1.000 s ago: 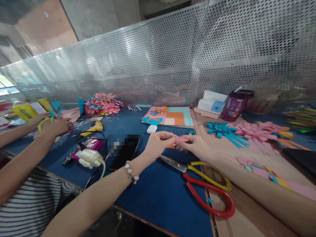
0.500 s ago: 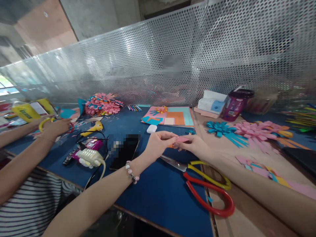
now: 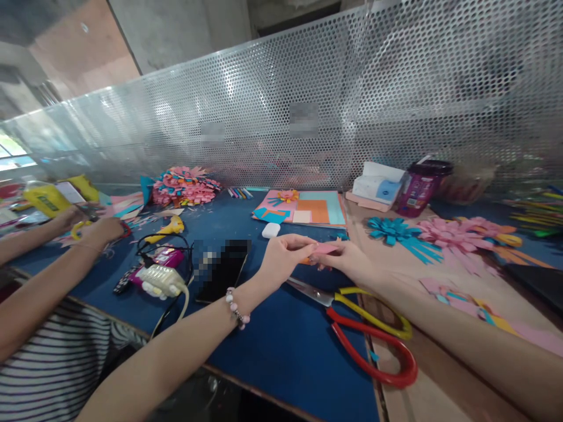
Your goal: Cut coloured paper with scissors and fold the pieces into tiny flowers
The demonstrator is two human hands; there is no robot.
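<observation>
My left hand (image 3: 281, 257) and my right hand (image 3: 347, 259) meet above the blue table top (image 3: 272, 346), both pinching one small pink paper piece (image 3: 326, 248) between thumb and fingers. A beaded bracelet (image 3: 236, 307) sits on my left wrist. Right below my hands lie large scissors (image 3: 369, 334) with one red and one yellow handle loop, blades pointing left. A black phone (image 3: 222, 266) lies flat just left of my left hand.
A person in a striped top sits at the left, hands (image 3: 94, 228) on yellow-handled scissors. A glue gun (image 3: 160, 280) with cord, paper flowers (image 3: 185, 184), stacked coloured sheets (image 3: 303, 208), a tissue box (image 3: 378, 183), a purple tub (image 3: 420, 184) and a perforated metal screen (image 3: 352, 94) surround the work area.
My hands have barely moved, still pinching the pink piece. The person at the left has shifted their hands slightly left and down over the paper scraps.
</observation>
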